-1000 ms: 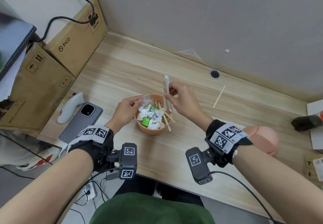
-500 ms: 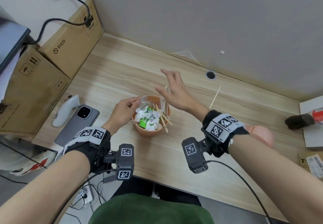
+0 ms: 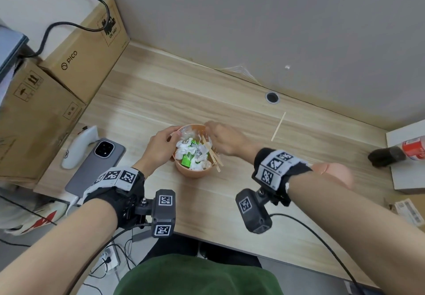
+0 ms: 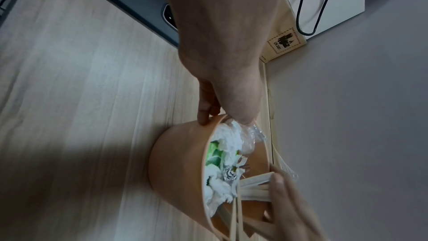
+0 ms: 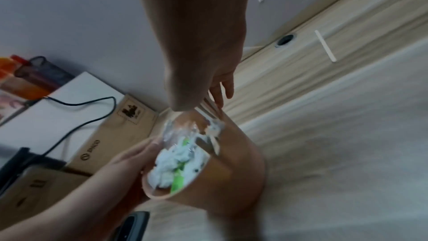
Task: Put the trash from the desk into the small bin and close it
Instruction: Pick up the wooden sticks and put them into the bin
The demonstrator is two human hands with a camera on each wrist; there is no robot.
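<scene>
The bin stood on the table, near its front edge, uncovered and heaped with white tissue, a green wrapper, clear film and wooden sticks that poked over its right rim. The left hand gripped the bin's left rim, thumb inside against the film and fingers curled on the outer wall. The right hand hovered over the right rim, blurred, its fingers straight and loosely spread, touching the sticks' upper ends. One more stick lay on the table well to the right, near the cable hole. The pink lid sat by the right forearm, partly hidden. A phone and a white controller lay left of the bin, beside cardboard boxes.
</scene>
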